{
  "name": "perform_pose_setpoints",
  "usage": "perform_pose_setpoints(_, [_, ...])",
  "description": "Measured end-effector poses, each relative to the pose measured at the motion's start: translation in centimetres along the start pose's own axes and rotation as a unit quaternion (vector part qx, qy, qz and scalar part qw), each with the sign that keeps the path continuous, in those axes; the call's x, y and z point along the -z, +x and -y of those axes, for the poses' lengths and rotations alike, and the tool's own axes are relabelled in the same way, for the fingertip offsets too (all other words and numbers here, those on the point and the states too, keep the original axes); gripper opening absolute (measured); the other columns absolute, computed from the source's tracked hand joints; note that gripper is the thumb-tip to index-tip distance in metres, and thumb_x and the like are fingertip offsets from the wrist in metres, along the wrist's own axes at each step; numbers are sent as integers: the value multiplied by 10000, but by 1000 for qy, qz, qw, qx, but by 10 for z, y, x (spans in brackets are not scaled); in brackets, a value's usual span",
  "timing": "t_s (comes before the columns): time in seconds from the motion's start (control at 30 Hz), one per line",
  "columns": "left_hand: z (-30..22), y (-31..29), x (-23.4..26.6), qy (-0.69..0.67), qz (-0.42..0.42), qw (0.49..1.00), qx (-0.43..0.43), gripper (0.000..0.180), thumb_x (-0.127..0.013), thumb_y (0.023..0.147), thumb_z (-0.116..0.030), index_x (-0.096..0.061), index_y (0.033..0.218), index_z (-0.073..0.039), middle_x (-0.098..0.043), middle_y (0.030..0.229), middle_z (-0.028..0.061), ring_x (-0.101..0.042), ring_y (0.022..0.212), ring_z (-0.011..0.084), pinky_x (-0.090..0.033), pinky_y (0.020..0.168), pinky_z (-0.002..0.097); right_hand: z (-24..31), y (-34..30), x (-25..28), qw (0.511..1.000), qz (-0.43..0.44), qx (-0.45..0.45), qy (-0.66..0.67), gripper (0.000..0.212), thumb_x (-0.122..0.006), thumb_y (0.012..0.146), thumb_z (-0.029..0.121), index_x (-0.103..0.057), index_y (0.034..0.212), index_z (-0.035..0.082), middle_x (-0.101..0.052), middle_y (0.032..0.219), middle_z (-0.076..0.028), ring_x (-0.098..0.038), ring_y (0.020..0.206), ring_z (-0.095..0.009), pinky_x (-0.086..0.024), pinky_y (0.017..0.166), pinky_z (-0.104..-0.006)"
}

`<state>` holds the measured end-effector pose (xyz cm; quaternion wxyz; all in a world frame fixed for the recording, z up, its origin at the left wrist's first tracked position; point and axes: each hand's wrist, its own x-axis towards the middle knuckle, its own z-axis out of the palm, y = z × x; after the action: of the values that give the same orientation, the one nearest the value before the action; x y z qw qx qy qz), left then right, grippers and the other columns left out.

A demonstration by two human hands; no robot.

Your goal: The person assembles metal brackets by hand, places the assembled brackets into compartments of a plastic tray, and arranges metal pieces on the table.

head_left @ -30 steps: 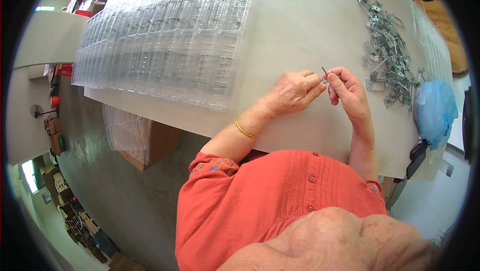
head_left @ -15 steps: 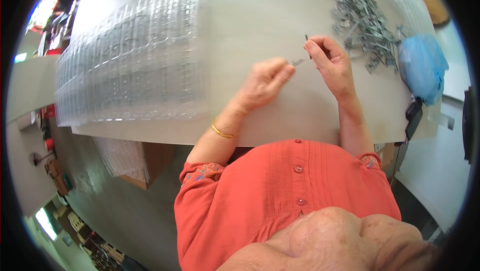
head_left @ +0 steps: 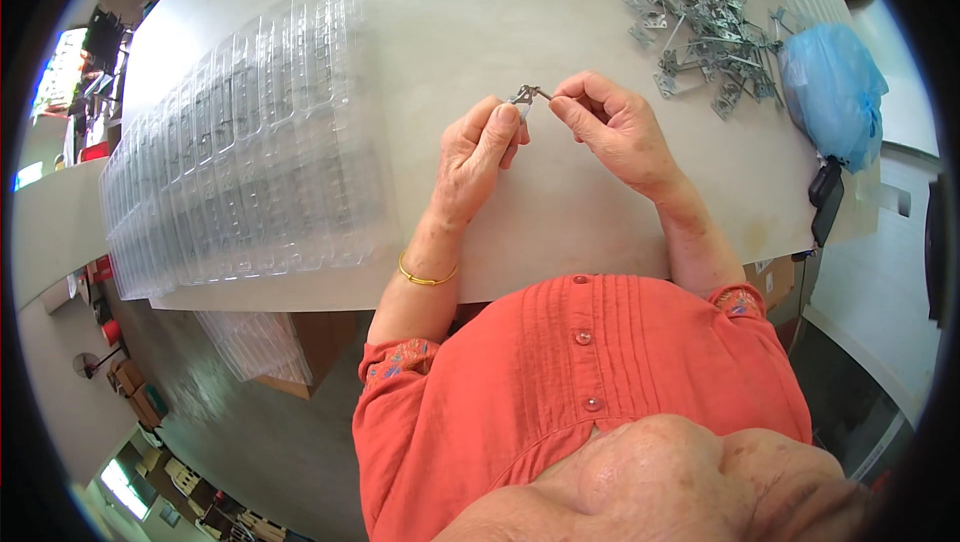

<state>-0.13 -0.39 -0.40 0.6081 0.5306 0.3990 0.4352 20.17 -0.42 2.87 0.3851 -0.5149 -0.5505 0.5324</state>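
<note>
Above the pale table [head_left: 450, 32], my left hand [head_left: 475, 157] pinches a small flat metal bracket [head_left: 524, 96] between thumb and fingers, its upper end standing clear of them. My right hand [head_left: 620, 132] is closed on a thin dark metal pin [head_left: 542, 93], whose tip meets the bracket's top. Whether the pin sits in a hole there is too small to tell. Beyond my right hand lies a tangled heap of grey metal brackets with thin rods [head_left: 695, 27].
Clear plastic blister trays [head_left: 250, 132] cover the table's left side, holding rows of small parts. A full blue plastic bag [head_left: 835, 92] sits at the right edge beside a black object [head_left: 826, 197]. More clear trays [head_left: 258, 337] and a cardboard box [head_left: 325, 337] stand below the table.
My hands have come together toward the left, bringing bracket and pin into contact. The pin has tipped from upright to nearly level.
</note>
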Motion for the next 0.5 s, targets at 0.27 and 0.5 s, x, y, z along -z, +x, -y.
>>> perform_pose_setpoints(0.27, [3,4,-1,162,3,979,-120,361,-554,1054,-245,-541,772,-19,-489,689,37,-409,595,146,-351,543,303,0,-2,2,995,-11,27,-93,122,-648,990,159,-648,955,42,-544,697,56,-439,609,-30,-370,542,-226])
perform_pose_setpoints(0.5, [3,3,0,245,28,956,-159,343,-571,1044,-201,-528,784,19,-502,701,67,-436,625,177,-388,573,317,3,2,11,990,65,-100,74,199,-577,1032,214,-648,1058,30,-565,721,34,-492,635,-49,-420,571,-219])
